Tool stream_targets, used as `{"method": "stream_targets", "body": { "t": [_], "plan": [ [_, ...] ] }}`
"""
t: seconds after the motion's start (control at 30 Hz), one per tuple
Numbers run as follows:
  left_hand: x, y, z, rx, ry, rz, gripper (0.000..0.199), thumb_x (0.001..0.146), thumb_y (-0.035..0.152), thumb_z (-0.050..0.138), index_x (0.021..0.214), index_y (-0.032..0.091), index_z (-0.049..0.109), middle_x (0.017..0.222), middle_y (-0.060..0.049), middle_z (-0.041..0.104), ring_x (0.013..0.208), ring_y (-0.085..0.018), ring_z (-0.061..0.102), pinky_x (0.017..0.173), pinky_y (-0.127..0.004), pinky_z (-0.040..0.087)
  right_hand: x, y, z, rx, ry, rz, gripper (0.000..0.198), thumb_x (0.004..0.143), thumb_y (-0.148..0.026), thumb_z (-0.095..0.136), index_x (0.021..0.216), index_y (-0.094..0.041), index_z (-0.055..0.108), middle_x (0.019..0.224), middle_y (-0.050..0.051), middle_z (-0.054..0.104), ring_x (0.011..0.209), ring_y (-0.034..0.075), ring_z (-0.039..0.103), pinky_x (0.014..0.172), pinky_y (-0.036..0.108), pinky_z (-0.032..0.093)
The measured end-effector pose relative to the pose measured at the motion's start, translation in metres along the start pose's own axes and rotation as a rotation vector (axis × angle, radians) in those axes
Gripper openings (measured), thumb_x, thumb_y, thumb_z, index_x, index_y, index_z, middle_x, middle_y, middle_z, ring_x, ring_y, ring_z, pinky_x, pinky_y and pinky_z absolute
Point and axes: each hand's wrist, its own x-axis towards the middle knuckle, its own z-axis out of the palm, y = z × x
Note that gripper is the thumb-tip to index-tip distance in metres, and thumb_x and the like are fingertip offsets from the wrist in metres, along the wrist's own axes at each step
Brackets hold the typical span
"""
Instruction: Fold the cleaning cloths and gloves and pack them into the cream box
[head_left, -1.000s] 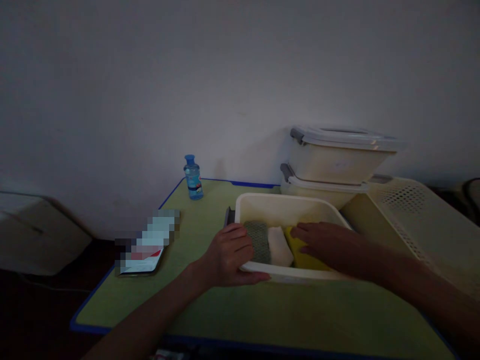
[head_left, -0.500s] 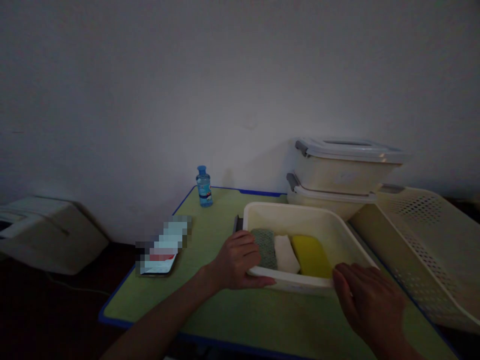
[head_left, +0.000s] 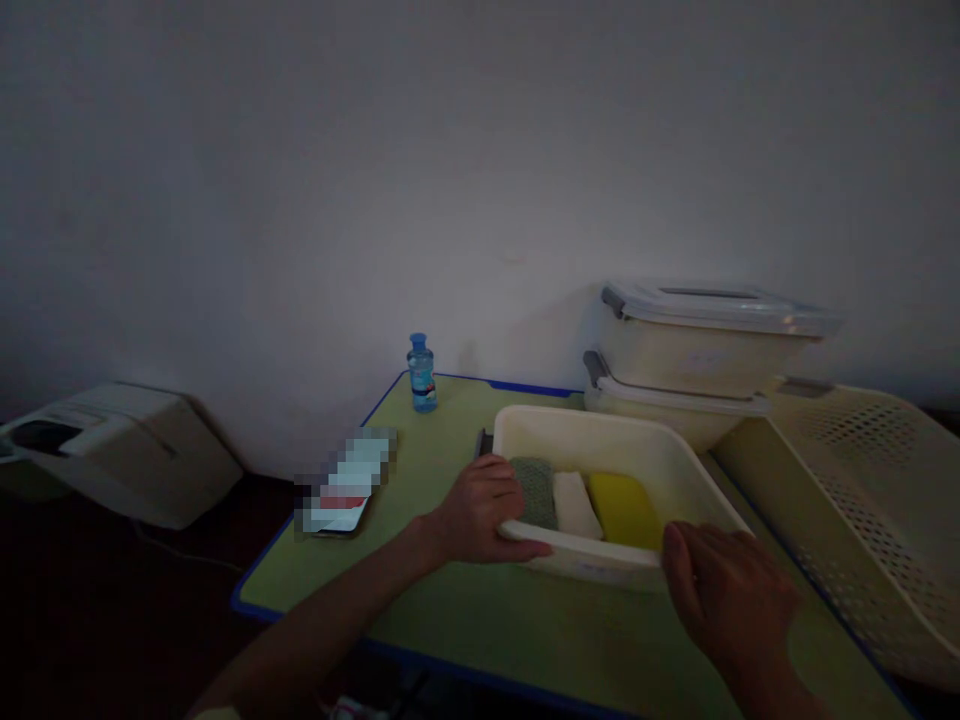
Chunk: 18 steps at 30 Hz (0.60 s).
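Note:
A cream plastic storage box [head_left: 600,425] without its lid stands on the green table [head_left: 457,625]. Inside it, from left to right, lie a grey-green knitted bundle [head_left: 535,490], a white folded cloth [head_left: 576,505] and a yellow folded cloth [head_left: 622,508]. My left hand [head_left: 484,508] grips the near left corner, fingers over the rim and thumb along the front. At the near right corner, my right hand [head_left: 731,590] is closed over the rim, its fingertips hidden. A grey side latch [head_left: 485,443] shows beyond my left hand.
Behind the box are two stacked lidded boxes [head_left: 705,350]. A perforated cream basket [head_left: 885,520] stands to the right. A blue bottle [head_left: 422,375] and a phone with a blurred screen [head_left: 349,488] are on the left. A white bin-like container [head_left: 142,450] sits beyond the table.
The view has turned slightly left, so most things appear shifted a little to the right. Both hands keep their hold on the box, and its contents look unchanged.

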Motion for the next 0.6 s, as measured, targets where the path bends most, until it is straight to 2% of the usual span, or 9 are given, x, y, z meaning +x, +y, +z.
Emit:
{"method": "stream_targets", "body": {
  "t": [0.1,0.17,0.23,0.27,0.3,0.37,0.47,0.53,0.6],
  "plan": [
    [0.001,-0.001,-0.008,-0.079,-0.101,-0.011,0.049,0.083,0.055,0.040,0.051,0.018,0.046,0.047,-0.001,0.048,0.053,-0.015,0.047,0.061,-0.031,0.041,0.002,-0.001,-0.002,0.001,-0.001,0.005,0.044,0.090,-0.022,0.034,0.051,-0.018,0.054,0.044,0.002,0.056,0.043,0.013,0.047,0.053,0.027,0.031],
    [0.002,-0.004,-0.018,-0.243,-0.218,-0.035,0.045,0.081,0.055,0.046,0.060,0.016,0.054,0.056,-0.003,0.057,0.061,-0.016,0.054,0.071,-0.032,0.044,0.003,-0.001,-0.003,0.009,0.009,0.003,0.045,0.090,-0.022,0.034,0.049,-0.018,0.053,0.043,0.002,0.054,0.042,0.013,0.046,0.053,0.027,0.030],
    [0.004,-0.009,-0.029,-0.442,-0.289,-0.137,0.037,0.076,0.052,0.057,0.077,0.015,0.061,0.075,-0.006,0.066,0.076,-0.017,0.060,0.081,-0.032,0.044,0.003,-0.001,-0.003,0.012,0.010,0.001,0.045,0.089,-0.022,0.034,0.049,-0.018,0.053,0.042,0.001,0.053,0.041,0.013,0.045,0.053,0.027,0.030],
    [0.005,-0.014,-0.034,-0.516,-0.270,-0.224,0.036,0.073,0.050,0.061,0.086,0.016,0.062,0.086,-0.007,0.067,0.083,-0.018,0.061,0.083,-0.032,0.044,0.002,-0.001,-0.003,0.009,0.005,-0.001,0.044,0.089,-0.022,0.034,0.049,-0.018,0.053,0.042,0.001,0.053,0.041,0.013,0.045,0.053,0.027,0.030],
    [0.006,-0.021,-0.038,-0.563,-0.210,-0.327,0.038,0.071,0.048,0.064,0.093,0.017,0.062,0.094,-0.007,0.067,0.089,-0.019,0.061,0.085,-0.032,0.044,0.002,-0.001,-0.003,0.005,0.001,-0.004,0.044,0.089,-0.022,0.035,0.050,-0.018,0.053,0.042,0.001,0.053,0.042,0.013,0.046,0.054,0.027,0.030],
    [0.007,-0.040,-0.043,-0.542,0.005,-0.521,0.037,0.068,0.041,0.069,0.097,0.020,0.061,0.099,-0.006,0.065,0.096,-0.020,0.059,0.087,-0.033,0.043,0.001,0.000,-0.003,0.000,-0.007,-0.006,0.043,0.089,-0.022,0.036,0.050,-0.018,0.053,0.042,0.001,0.053,0.042,0.014,0.046,0.054,0.027,0.031],
    [0.006,-0.083,-0.040,-0.323,0.379,-0.737,0.041,0.061,0.026,0.073,0.098,0.020,0.055,0.102,-0.006,0.061,0.098,-0.020,0.057,0.087,-0.035,0.043,0.000,0.000,-0.003,-0.009,-0.009,0.006,0.043,0.089,-0.022,0.036,0.050,-0.018,0.053,0.042,0.001,0.053,0.042,0.013,0.046,0.055,0.027,0.030],
    [0.001,-0.115,-0.034,-0.134,0.549,-0.929,0.055,0.053,0.017,0.074,0.102,0.020,0.048,0.104,-0.005,0.057,0.098,-0.019,0.057,0.084,-0.034,0.045,0.000,-0.001,-0.003,-0.022,-0.009,0.016,0.045,0.089,-0.023,0.035,0.049,-0.018,0.052,0.042,0.001,0.052,0.042,0.013,0.045,0.055,0.027,0.029],
    [-0.007,-0.145,-0.027,-0.064,0.598,-1.023,0.069,0.048,0.011,0.075,0.108,0.020,0.042,0.110,-0.007,0.051,0.101,-0.021,0.054,0.086,-0.037,0.044,0.001,-0.002,-0.003,-0.030,-0.013,0.020,0.046,0.090,-0.023,0.034,0.048,-0.018,0.051,0.041,0.001,0.050,0.042,0.013,0.044,0.054,0.027,0.028]
  ]
}}
